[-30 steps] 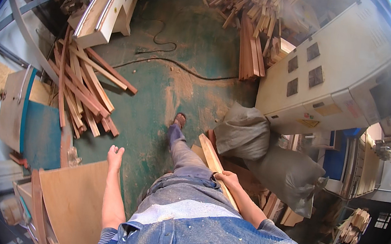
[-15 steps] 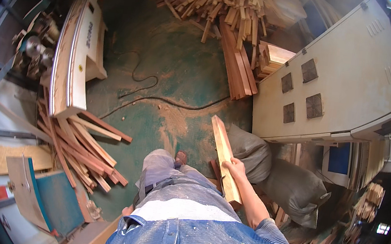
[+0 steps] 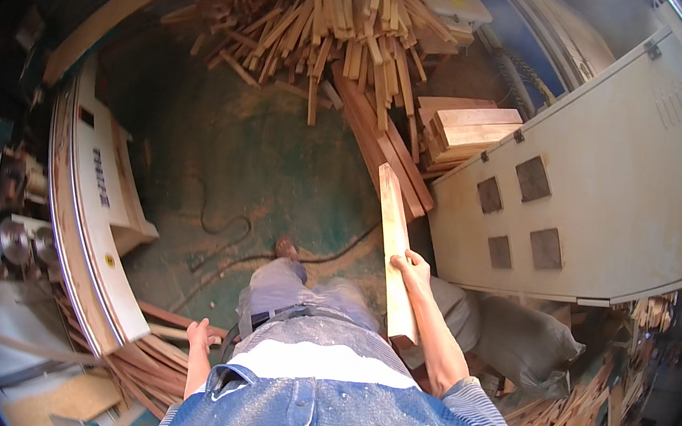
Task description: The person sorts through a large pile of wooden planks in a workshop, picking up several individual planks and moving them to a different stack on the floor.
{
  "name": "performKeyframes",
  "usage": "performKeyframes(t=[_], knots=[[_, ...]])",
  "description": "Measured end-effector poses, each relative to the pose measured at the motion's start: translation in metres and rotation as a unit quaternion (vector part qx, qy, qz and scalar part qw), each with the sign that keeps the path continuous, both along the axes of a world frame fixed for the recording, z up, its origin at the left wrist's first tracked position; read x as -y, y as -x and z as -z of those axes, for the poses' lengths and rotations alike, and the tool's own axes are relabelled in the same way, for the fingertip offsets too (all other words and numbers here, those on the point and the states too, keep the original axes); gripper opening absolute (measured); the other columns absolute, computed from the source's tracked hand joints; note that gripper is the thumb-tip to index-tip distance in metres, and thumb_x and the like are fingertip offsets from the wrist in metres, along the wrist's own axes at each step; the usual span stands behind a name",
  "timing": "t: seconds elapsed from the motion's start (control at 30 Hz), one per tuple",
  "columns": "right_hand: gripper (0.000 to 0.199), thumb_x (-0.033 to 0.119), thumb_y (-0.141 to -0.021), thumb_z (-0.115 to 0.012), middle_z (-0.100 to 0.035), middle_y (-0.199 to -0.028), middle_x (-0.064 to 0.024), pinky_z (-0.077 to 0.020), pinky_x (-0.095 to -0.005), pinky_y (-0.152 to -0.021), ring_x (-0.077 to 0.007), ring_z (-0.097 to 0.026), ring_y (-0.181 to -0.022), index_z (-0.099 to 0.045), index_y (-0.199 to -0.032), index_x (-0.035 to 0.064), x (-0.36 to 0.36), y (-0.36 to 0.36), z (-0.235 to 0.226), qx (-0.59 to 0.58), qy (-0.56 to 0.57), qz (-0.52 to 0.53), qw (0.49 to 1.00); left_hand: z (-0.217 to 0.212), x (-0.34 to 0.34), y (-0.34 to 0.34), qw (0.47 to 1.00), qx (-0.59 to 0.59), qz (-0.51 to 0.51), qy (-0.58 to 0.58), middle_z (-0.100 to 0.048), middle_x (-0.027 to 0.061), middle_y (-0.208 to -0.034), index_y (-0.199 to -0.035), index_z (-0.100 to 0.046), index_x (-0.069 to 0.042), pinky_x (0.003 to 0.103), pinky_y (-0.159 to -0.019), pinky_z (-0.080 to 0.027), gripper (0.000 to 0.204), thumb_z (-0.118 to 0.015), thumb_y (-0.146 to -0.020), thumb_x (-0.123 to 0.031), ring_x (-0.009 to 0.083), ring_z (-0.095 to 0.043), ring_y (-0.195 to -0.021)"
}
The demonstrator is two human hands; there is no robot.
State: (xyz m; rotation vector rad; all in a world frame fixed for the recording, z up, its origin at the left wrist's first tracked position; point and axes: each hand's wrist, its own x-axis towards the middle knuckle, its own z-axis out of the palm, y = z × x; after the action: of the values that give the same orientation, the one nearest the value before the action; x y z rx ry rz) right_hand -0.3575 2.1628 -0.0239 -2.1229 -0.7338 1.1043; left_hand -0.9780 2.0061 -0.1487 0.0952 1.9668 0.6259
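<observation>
My right hand (image 3: 412, 271) is closed round a pale wooden board (image 3: 394, 249), which is long and narrow and points away from me. It hangs at my right side, with its far end near a stack of reddish planks (image 3: 391, 155) on the floor. My left hand (image 3: 202, 336) is out at my left side, its fingers apart and nothing in it. Below and beside that hand lie several loose wood strips (image 3: 147, 372), close to the end of a long white machine (image 3: 105, 193).
A heap of wood strips (image 3: 329, 33) lies ahead, near stacked boards (image 3: 474, 131). A beige cabinet (image 3: 599, 194) with square vents stands on the right, grey sacks (image 3: 521, 342) beside it. A dark cable (image 3: 336, 251) crosses the green floor (image 3: 223, 130). Wood scraps (image 3: 579, 421) lie at lower right.
I have moved forward, so the white machine, cabinet and wood heap appear closer. My left hand has come out into view from my side. The board stays in my right hand.
</observation>
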Motion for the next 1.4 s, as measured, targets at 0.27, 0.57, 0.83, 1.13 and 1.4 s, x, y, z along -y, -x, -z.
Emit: performKeyframes(t=[0.27, 0.57, 0.83, 1.13, 1.4], knots=[[0.076, 0.029, -0.074, -0.082, -0.066, -0.129, -0.0223, -0.0486, -0.0320, -0.100, -0.0245, -0.066, -0.115, -0.057, -0.136, -0.0093, -0.154, 0.017, -0.019, -0.101, -0.038, 0.099, 0.989, -0.049, -0.278, -0.001, 0.988, -0.097, 0.112, -0.038, -0.063, 0.0050, -0.107, -0.133, -0.049, -0.004, 0.030, -0.060, -0.049, 0.049, -0.069, -0.092, -0.023, 0.0139, -0.060, -0.079], [0.077, 0.030, -0.072, -0.082, -0.064, -0.133, -0.0229, -0.0457, -0.0337, -0.105, -0.0273, -0.063, -0.121, -0.058, -0.135, -0.0084, -0.408, -0.041, 0.060, -0.137, -0.097, 0.207, 0.964, -0.042, -0.508, -0.073, 0.969, -0.062, 0.233, -0.057, -0.055, 0.0008, -0.080, -0.087, -0.049, -0.013, 0.028, -0.051, -0.046, 0.024, -0.069, -0.091, -0.025, 0.0120, -0.056, -0.068], [0.073, 0.031, -0.073, -0.081, -0.064, -0.131, -0.0217, -0.0451, -0.0359, -0.104, -0.0299, -0.061, -0.122, -0.061, -0.133, -0.0043, -0.641, -0.164, 0.091, -0.015, -0.052, 0.346, 0.937, -0.094, -0.644, -0.145, 0.954, -0.090, 0.284, -0.008, -0.049, -0.0016, -0.071, -0.087, -0.041, -0.013, 0.028, -0.045, -0.040, 0.029, -0.070, -0.088, -0.017, 0.0099, -0.049, -0.059], [0.085, 0.042, -0.075, -0.079, -0.060, -0.134, -0.0296, -0.0430, -0.0461, -0.108, -0.0433, -0.056, -0.125, -0.050, -0.143, 0.0008, -0.747, -0.359, 0.150, 0.136, 0.032, 0.418, 0.898, -0.160, -0.751, -0.149, 0.923, -0.188, 0.322, 0.092, -0.054, 0.0045, -0.076, -0.092, -0.045, -0.009, 0.031, -0.046, -0.045, 0.026, -0.070, -0.090, -0.018, 0.0158, -0.055, -0.062], [0.063, 0.036, -0.083, -0.072, -0.062, -0.122, -0.0303, -0.0479, -0.0533, -0.100, -0.0482, -0.056, -0.121, -0.055, -0.135, 0.0043, -0.697, -0.282, 0.176, 0.134, 0.128, 0.183, 0.965, -0.169, -0.811, -0.158, 0.916, -0.181, 0.344, 0.094, -0.053, 0.0040, -0.073, -0.089, -0.046, -0.007, 0.034, -0.047, -0.046, 0.027, -0.070, -0.090, -0.018, 0.0169, -0.055, -0.062]])
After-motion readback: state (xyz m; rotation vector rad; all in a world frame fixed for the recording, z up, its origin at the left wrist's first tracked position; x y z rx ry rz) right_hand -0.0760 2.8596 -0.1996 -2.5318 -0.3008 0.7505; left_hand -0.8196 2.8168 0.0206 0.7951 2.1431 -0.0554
